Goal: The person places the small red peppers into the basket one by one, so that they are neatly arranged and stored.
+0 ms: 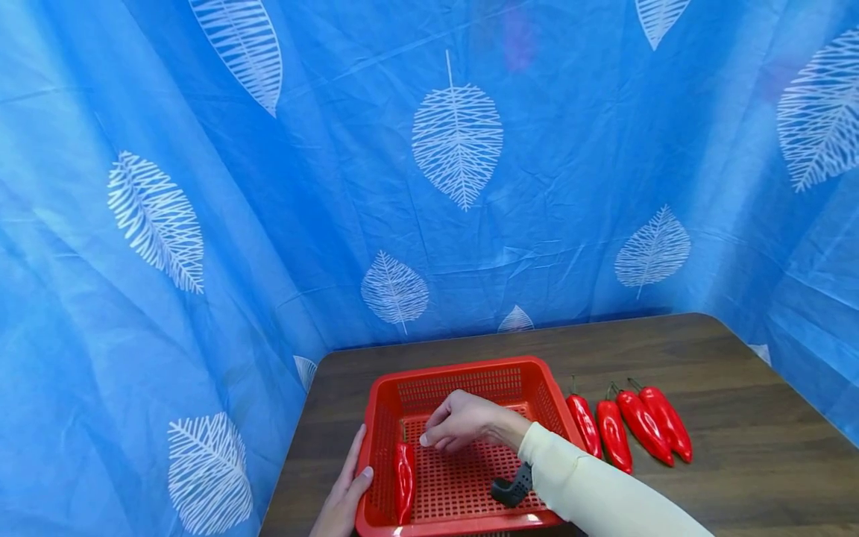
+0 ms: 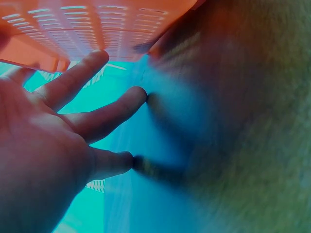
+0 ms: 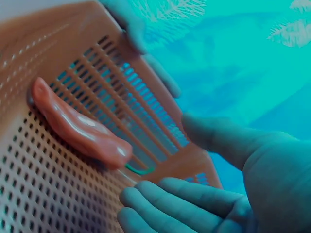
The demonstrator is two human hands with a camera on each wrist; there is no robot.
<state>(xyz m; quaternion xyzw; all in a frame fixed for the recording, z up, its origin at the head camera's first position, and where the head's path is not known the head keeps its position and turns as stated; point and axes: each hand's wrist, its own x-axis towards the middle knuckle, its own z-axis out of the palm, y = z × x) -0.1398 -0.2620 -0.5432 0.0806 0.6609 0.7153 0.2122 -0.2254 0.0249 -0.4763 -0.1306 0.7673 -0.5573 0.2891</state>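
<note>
A red perforated basket (image 1: pixel 373 406) stands on the table with one red pepper (image 1: pixel 405 481) lying along its left side, green stem pointing away. The left hand (image 1: pixel 344 492) rests against the basket's left outer wall, thumb near the rim; the left wrist view shows its fingers (image 2: pixel 73 85) spread and holding nothing. Over the basket, just right of the pepper's stem, hovers the right hand (image 1: pixel 461 425). In the right wrist view its thumb and loosely bent fingers (image 3: pixel 180 206) are apart and empty, close to the stem of the pepper (image 3: pixel 80 131).
Several red peppers (image 1: pixel 643 426) lie side by side on the brown wooden table (image 1: pixel 738 418), right of the basket. A blue curtain with white leaf prints (image 1: pixel 537 186) hangs behind the table. A black device (image 1: pixel 513 488) is attached at the right wrist.
</note>
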